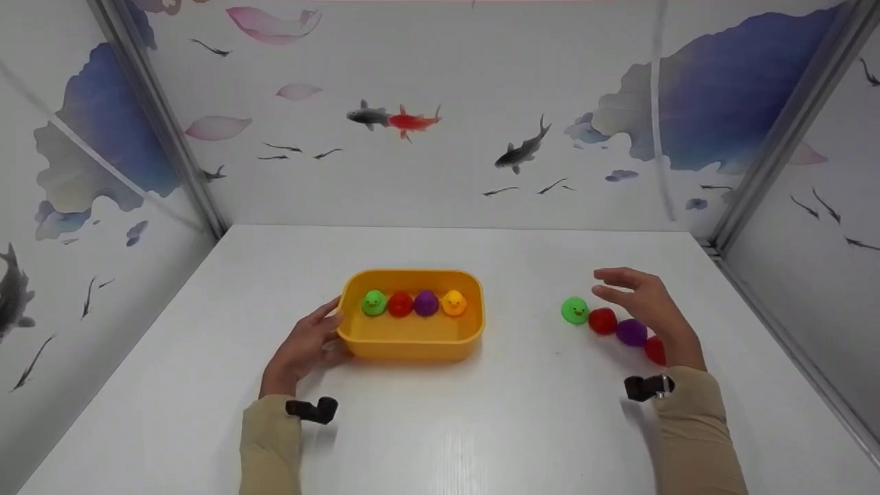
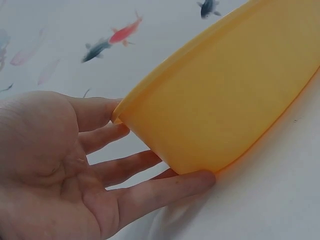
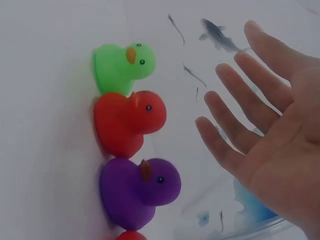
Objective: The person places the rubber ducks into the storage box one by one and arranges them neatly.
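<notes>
A yellow plastic tub [image 1: 412,349] stands on the white table, with a row of small rubber ducks inside: green [image 1: 374,302], red [image 1: 400,304], purple [image 1: 426,303] and yellow [image 1: 454,303]. My left hand [image 1: 306,347] holds the tub's left end, its fingers spread from the rim to the base in the left wrist view. To the right, a slanting row of ducks sits on the table: a green duck [image 1: 575,311], a red duck [image 1: 602,321], a purple duck [image 1: 632,333] and another red duck [image 1: 656,350]. Over this row hovers my right hand [image 1: 653,309], fingers extended and holding nothing; it partly hides the nearest red duck.
White panels painted with fish and petals [image 1: 412,179] enclose the table [image 1: 440,419] at the back and both sides. Metal posts [image 1: 161,130] stand at the corners. A stretch of tabletop separates the tub from the row of ducks.
</notes>
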Demonstrator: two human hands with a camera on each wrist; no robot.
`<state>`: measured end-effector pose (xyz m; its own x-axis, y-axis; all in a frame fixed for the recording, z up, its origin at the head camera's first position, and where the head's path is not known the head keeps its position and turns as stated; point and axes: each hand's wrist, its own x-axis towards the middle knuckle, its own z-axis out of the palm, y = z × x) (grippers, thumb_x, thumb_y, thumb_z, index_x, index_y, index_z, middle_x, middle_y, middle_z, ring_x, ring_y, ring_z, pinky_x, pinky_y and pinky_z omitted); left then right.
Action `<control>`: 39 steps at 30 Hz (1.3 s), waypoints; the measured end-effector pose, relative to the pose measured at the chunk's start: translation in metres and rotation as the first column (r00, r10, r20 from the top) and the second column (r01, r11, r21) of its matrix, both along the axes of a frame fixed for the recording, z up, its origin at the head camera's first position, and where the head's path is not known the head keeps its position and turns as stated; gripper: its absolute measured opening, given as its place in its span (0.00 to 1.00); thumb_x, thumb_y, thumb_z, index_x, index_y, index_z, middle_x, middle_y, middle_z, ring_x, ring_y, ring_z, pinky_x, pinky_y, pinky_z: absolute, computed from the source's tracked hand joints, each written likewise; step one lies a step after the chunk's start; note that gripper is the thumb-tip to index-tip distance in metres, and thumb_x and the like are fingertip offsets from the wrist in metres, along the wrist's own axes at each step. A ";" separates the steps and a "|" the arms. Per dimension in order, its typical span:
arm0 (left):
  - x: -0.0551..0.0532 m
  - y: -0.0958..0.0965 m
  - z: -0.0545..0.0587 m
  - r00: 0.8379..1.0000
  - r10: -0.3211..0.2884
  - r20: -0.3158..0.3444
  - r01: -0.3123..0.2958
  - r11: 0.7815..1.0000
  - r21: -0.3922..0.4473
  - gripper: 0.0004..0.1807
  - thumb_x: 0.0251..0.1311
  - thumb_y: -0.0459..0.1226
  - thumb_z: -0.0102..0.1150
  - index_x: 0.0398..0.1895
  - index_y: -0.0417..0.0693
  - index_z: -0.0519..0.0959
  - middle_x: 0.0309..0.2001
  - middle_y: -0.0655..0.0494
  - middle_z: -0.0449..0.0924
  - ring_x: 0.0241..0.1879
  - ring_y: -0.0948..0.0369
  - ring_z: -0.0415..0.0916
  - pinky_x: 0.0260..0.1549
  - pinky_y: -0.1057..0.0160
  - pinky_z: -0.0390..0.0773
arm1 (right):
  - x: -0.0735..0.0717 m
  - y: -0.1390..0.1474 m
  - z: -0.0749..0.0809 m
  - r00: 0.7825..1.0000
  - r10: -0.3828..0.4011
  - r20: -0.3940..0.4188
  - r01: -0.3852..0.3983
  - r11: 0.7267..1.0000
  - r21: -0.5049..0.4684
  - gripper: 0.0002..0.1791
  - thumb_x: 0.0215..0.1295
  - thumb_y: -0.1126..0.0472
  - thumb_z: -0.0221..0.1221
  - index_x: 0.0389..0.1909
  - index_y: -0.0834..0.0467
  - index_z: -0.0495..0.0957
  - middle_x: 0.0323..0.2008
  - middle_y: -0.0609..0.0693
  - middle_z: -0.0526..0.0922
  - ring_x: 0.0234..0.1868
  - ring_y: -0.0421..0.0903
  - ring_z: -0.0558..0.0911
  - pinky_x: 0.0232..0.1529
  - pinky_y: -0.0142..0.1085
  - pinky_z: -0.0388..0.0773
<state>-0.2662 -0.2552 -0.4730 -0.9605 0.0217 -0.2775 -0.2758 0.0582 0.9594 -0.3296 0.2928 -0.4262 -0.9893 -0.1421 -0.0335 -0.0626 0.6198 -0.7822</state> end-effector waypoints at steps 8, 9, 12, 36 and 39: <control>0.000 0.001 0.001 1.000 0.005 0.011 -0.005 1.000 0.001 0.30 0.76 0.49 0.47 0.79 0.65 0.56 0.75 0.45 0.63 0.68 0.46 0.70 0.61 0.48 0.78 | 0.005 0.019 -0.013 0.999 0.004 0.042 -0.007 0.997 0.083 0.41 0.64 0.35 0.61 0.72 0.53 0.67 0.74 0.64 0.63 0.75 0.69 0.57 0.71 0.67 0.61; 0.000 0.001 0.001 1.000 0.008 0.012 -0.008 1.000 0.001 0.30 0.76 0.49 0.47 0.79 0.65 0.56 0.75 0.46 0.63 0.68 0.46 0.70 0.61 0.48 0.79 | 0.006 0.020 -0.014 0.999 0.006 0.050 -0.011 0.996 0.091 0.40 0.64 0.36 0.61 0.72 0.53 0.67 0.74 0.64 0.63 0.74 0.70 0.57 0.70 0.67 0.61; -0.001 0.001 0.001 1.000 0.005 0.013 -0.005 1.000 0.002 0.30 0.77 0.48 0.46 0.79 0.65 0.56 0.75 0.46 0.63 0.68 0.46 0.70 0.60 0.49 0.79 | 0.006 0.022 -0.018 0.997 0.015 0.072 -0.022 0.994 0.109 0.39 0.65 0.38 0.62 0.71 0.55 0.68 0.73 0.65 0.63 0.73 0.70 0.59 0.70 0.66 0.63; 0.000 -0.001 0.001 1.000 -0.002 0.015 0.002 1.000 -0.019 0.31 0.77 0.49 0.45 0.80 0.65 0.54 0.76 0.47 0.62 0.68 0.46 0.69 0.63 0.48 0.77 | -0.001 0.021 -0.032 0.985 -0.027 0.172 -0.008 0.979 0.201 0.41 0.60 0.38 0.66 0.68 0.59 0.71 0.67 0.70 0.69 0.65 0.67 0.71 0.63 0.61 0.74; -0.001 -0.001 0.001 1.000 0.006 0.020 -0.006 1.000 -0.011 0.30 0.76 0.50 0.46 0.79 0.66 0.55 0.75 0.48 0.63 0.69 0.47 0.69 0.62 0.49 0.78 | -0.002 0.020 -0.031 0.986 -0.025 0.166 -0.009 0.979 0.206 0.41 0.60 0.37 0.66 0.67 0.59 0.71 0.66 0.69 0.70 0.64 0.66 0.71 0.63 0.60 0.74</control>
